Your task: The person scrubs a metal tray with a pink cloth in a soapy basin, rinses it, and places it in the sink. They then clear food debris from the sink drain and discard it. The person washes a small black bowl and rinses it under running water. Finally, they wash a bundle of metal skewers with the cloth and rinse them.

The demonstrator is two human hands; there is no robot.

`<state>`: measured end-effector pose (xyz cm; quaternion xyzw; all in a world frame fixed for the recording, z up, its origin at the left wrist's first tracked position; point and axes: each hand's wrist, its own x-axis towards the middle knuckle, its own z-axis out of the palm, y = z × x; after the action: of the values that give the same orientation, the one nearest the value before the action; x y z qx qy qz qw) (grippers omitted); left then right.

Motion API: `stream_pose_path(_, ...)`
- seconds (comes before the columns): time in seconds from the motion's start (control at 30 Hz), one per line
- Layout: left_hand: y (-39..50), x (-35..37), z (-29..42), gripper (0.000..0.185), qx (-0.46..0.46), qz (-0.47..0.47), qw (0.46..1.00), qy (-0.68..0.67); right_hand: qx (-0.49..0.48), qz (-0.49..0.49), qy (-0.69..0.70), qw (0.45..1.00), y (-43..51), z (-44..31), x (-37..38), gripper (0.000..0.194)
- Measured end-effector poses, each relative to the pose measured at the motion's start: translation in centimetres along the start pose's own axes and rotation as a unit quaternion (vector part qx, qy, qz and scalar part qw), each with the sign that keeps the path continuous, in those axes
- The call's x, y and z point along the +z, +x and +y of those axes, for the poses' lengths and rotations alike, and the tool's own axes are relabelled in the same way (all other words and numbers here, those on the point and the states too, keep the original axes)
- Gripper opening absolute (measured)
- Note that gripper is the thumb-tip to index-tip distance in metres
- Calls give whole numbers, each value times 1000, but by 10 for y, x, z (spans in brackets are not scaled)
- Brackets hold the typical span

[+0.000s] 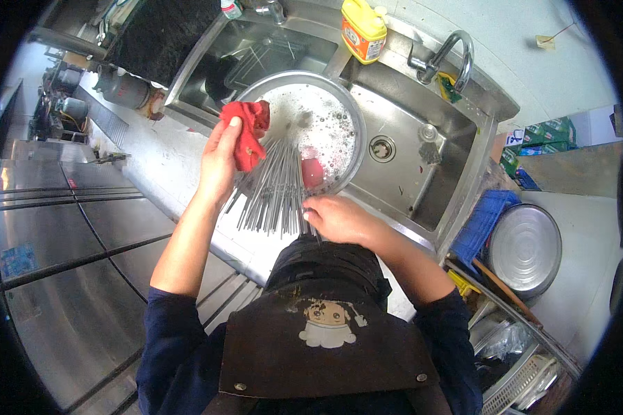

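Observation:
My left hand (224,145) grips a crumpled red cloth (246,136) above the left rim of a round metal basin (360,124). White suds (319,109) cover much of the water in it. A fanned bundle of thin metal skewers (275,192) leans over the near rim, with the far ends in the foamy water and the near ends towards me. At the right edge of the bundle, my right hand (342,220) pinches skewer ends between thumb and curled fingers; how many is hidden. Beside the skewers, a red object (312,173) lies partly under the suds, its kind unclear.
The basin sits over the left part of a two-bowl stainless steel sink (405,129). Behind stand a yellow detergent jug (363,33), a curved faucet (459,52) and a sponge (448,87). A blue plastic basket (485,225) and a round metal lid (525,254) are at right.

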<state>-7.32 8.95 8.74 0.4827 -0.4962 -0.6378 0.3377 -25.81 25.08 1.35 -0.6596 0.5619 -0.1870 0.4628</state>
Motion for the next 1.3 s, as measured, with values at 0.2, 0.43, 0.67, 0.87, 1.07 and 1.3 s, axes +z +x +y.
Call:
stream_pose_path(0.2, -8, 22, -25, 40, 65, -78, 993, 63, 123, 187, 367, 903, 34, -9, -20, 42)
stream_pose_path(0.43, 14, -6, -49, 60, 120, -127, 872, 457, 117, 272, 587, 754, 59, 10, -55, 30)
stream_pose_path(0.67, 32, -13, -71, 103, -42, -117, 808, 576, 102, 310, 501, 802, 56, 32, -74, 32)
stream_pose_path(0.87, 16, 56, -76, 106, -14, -191, 693, 695, 128, 341, 278, 889, 105, 57, -67, 45)
stream_pose_path(1.07, 22, 41, -86, 93, -30, -201, 665, 719, 105, 272, -224, 930, 136, 90, -42, 60)
stream_pose_path(1.3, 35, 7, -97, 67, 50, -216, 611, 760, 182, 29, -267, 946, 149, 89, -15, 55)
